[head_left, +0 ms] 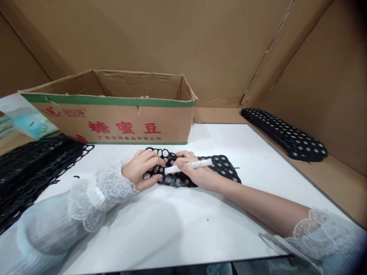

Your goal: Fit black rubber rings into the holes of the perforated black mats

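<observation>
A black sheet full of round holes [177, 179] lies on the white tabletop, in front of a carton. My left hand [145, 168] is bent over its left end, thumb at the near side and fingers across the top, holding it against the table. My right hand [197, 172] rests on the middle of the sheet, fingers closed around a slim white pen-shaped tool [197, 164]. The tool points left, its end close to my left fingertips. Exactly what kind of tool it is does not show.
An open cardboard box [126, 122] with red lettering stands behind my hands. More black perforated material [37, 164] is heaped at left, beside a pale plastic packet [31, 118]. A folded dotted black piece [283, 133] lies along the right edge. Cardboard walls [218, 49] enclose the table.
</observation>
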Action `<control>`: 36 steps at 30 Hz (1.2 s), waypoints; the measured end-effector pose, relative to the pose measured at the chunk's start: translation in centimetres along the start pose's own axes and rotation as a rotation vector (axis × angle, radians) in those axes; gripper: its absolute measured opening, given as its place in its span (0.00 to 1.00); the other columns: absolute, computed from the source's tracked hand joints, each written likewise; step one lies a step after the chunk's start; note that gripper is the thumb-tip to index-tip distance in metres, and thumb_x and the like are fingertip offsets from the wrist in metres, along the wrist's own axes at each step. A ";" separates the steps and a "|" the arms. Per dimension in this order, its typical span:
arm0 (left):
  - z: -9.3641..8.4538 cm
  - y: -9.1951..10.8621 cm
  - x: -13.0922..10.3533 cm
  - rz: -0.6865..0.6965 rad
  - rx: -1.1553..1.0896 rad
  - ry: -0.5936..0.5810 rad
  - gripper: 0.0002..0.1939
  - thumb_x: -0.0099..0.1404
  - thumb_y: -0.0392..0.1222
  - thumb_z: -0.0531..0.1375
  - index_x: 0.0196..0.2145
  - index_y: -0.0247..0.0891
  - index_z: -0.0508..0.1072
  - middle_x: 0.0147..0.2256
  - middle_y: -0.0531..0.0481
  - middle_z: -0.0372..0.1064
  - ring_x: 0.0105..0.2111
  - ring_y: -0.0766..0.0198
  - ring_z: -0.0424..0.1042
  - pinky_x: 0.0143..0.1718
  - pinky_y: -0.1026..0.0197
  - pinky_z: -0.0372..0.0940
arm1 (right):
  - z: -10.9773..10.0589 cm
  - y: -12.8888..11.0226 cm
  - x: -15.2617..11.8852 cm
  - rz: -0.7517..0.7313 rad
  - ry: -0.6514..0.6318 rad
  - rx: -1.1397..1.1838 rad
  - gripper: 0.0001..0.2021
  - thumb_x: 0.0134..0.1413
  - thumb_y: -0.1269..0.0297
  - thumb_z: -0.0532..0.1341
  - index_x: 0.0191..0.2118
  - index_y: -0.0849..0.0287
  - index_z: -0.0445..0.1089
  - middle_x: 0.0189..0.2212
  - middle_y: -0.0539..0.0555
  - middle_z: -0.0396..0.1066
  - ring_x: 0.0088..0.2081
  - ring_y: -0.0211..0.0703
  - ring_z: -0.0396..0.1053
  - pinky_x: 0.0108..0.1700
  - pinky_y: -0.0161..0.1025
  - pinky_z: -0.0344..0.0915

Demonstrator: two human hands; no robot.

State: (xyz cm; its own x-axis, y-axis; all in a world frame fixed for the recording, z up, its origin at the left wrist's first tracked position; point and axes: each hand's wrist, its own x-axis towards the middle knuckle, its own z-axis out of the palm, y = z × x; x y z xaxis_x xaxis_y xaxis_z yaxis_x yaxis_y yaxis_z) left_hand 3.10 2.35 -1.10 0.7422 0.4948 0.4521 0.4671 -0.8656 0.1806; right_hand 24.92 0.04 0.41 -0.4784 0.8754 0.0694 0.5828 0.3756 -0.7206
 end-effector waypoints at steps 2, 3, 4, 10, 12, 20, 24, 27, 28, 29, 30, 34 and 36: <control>0.1 0.0 0.1 -0.003 -0.033 -0.024 0.08 0.59 0.41 0.53 0.37 0.38 0.63 0.36 0.49 0.65 0.38 0.61 0.63 0.43 0.55 0.53 | 0.1 0.1 0.0 -0.007 0.004 0.001 0.20 0.59 0.52 0.43 0.35 0.56 0.69 0.46 0.55 0.59 0.52 0.46 0.53 0.55 0.48 0.48; 0.1 0.0 0.1 -0.008 -0.044 -0.045 0.08 0.59 0.41 0.52 0.37 0.39 0.63 0.36 0.49 0.64 0.38 0.61 0.63 0.43 0.55 0.53 | 0.1 0.1 0.0 -0.006 0.011 0.009 0.21 0.59 0.52 0.43 0.34 0.56 0.69 0.45 0.55 0.60 0.52 0.46 0.53 0.55 0.48 0.49; 0.1 0.1 0.1 -0.018 -0.053 -0.068 0.07 0.59 0.41 0.52 0.36 0.39 0.63 0.35 0.49 0.64 0.37 0.61 0.63 0.43 0.55 0.53 | 0.2 0.1 0.0 -0.002 0.023 0.023 0.21 0.59 0.52 0.43 0.34 0.56 0.69 0.45 0.55 0.60 0.52 0.46 0.53 0.56 0.47 0.48; 0.1 0.4 0.4 -0.108 -0.091 -0.193 0.06 0.56 0.38 0.51 0.33 0.39 0.62 0.34 0.51 0.63 0.37 0.62 0.62 0.42 0.56 0.53 | 0.6 0.4 0.3 0.023 0.078 0.095 0.19 0.59 0.55 0.45 0.32 0.58 0.69 0.46 0.54 0.61 0.51 0.44 0.55 0.56 0.44 0.48; 0.1 0.5 0.4 -0.131 -0.108 -0.204 0.06 0.55 0.38 0.51 0.33 0.39 0.61 0.34 0.51 0.63 0.37 0.62 0.62 0.42 0.56 0.53 | 0.6 0.5 0.3 0.011 0.064 0.075 0.19 0.59 0.55 0.45 0.32 0.58 0.69 0.46 0.54 0.61 0.51 0.44 0.55 0.56 0.45 0.48; 0.3 0.6 0.5 -0.268 -0.176 -0.173 0.08 0.55 0.43 0.54 0.32 0.38 0.58 0.30 0.54 0.61 0.31 0.64 0.61 0.41 0.57 0.54 | 0.5 0.6 0.0 -0.043 0.011 -0.043 0.21 0.58 0.51 0.43 0.34 0.55 0.69 0.48 0.55 0.58 0.53 0.47 0.51 0.56 0.49 0.47; 0.3 0.8 0.9 -0.281 -0.188 -0.179 0.07 0.54 0.42 0.54 0.30 0.38 0.59 0.29 0.54 0.60 0.30 0.64 0.60 0.37 0.60 0.55 | 0.6 0.6 0.1 -0.047 0.031 -0.009 0.19 0.59 0.54 0.45 0.32 0.56 0.69 0.46 0.55 0.59 0.52 0.46 0.52 0.55 0.47 0.48; 0.3 1.1 1.2 -0.307 -0.203 -0.187 0.05 0.53 0.40 0.53 0.28 0.38 0.59 0.28 0.54 0.60 0.31 0.64 0.60 0.34 0.62 0.55 | 0.6 0.5 0.1 -0.013 0.057 0.082 0.19 0.59 0.60 0.45 0.24 0.58 0.68 0.44 0.53 0.62 0.51 0.43 0.55 0.54 0.43 0.50; 0.3 1.2 1.3 -0.326 -0.206 -0.184 0.05 0.52 0.39 0.53 0.28 0.38 0.59 0.28 0.54 0.60 0.31 0.64 0.60 0.34 0.62 0.55 | 0.6 0.4 0.1 -0.006 0.064 0.111 0.19 0.59 0.62 0.45 0.22 0.59 0.67 0.44 0.52 0.62 0.50 0.43 0.56 0.54 0.42 0.51; 0.3 1.3 1.4 -0.350 -0.206 -0.180 0.04 0.51 0.38 0.52 0.27 0.38 0.58 0.27 0.55 0.60 0.31 0.63 0.60 0.34 0.61 0.55 | 0.6 0.4 0.1 -0.004 0.066 0.133 0.20 0.59 0.63 0.45 0.21 0.59 0.66 0.43 0.52 0.63 0.51 0.42 0.56 0.54 0.41 0.51; 0.3 1.5 1.5 -0.378 -0.207 -0.174 0.04 0.51 0.38 0.52 0.27 0.38 0.58 0.27 0.55 0.59 0.31 0.63 0.60 0.35 0.61 0.55 | 0.6 0.4 0.1 -0.004 0.068 0.147 0.19 0.58 0.64 0.46 0.20 0.59 0.66 0.42 0.52 0.64 0.51 0.42 0.56 0.54 0.41 0.51; 0.7 2.2 1.6 -0.479 -0.195 -0.131 0.04 0.48 0.37 0.50 0.26 0.39 0.57 0.26 0.55 0.59 0.31 0.62 0.61 0.36 0.58 0.56 | 0.6 0.4 0.2 0.006 0.077 0.149 0.19 0.57 0.65 0.46 0.19 0.59 0.65 0.43 0.52 0.63 0.50 0.42 0.56 0.53 0.41 0.51; 0.8 2.5 1.6 -0.538 -0.144 -0.100 0.04 0.47 0.37 0.50 0.25 0.38 0.58 0.26 0.54 0.61 0.32 0.61 0.61 0.39 0.55 0.56 | 0.7 0.5 0.3 -0.004 0.089 0.139 0.19 0.57 0.66 0.46 0.19 0.59 0.65 0.43 0.52 0.64 0.50 0.42 0.56 0.53 0.42 0.51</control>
State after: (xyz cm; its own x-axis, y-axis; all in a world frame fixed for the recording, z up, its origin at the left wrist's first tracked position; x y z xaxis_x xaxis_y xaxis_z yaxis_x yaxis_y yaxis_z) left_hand 5.85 1.04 -0.60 0.4632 0.8678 0.1798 0.7270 -0.4881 0.4829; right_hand 24.68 0.28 -0.42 -0.4167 0.8999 0.1288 0.4814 0.3386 -0.8084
